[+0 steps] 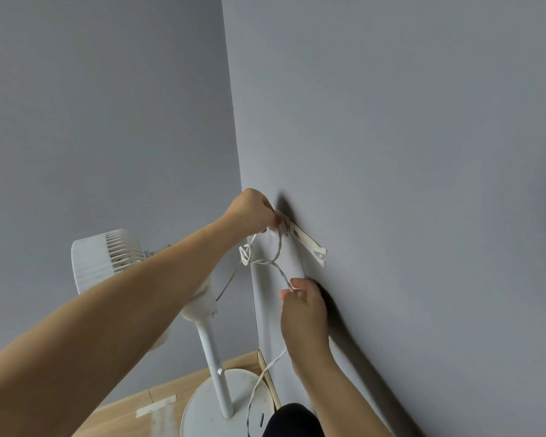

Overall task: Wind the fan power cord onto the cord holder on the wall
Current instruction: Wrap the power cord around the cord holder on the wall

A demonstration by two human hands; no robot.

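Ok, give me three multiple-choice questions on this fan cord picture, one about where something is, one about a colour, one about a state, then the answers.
1. Where is the cord holder?
A. on the grey wall
B. on the floor
C. on the fan's pole

2. What colour is the fan?
A. black
B. white
C. red

3. What is the right hand doing?
A. hanging empty
B. resting on the fan's base
C. pinching the power cord

Answers: 1 A, the holder is fixed to the wall by the left hand. 2 B, head, pole and base are all white. 3 C, fingertips close on the cord below the holder.
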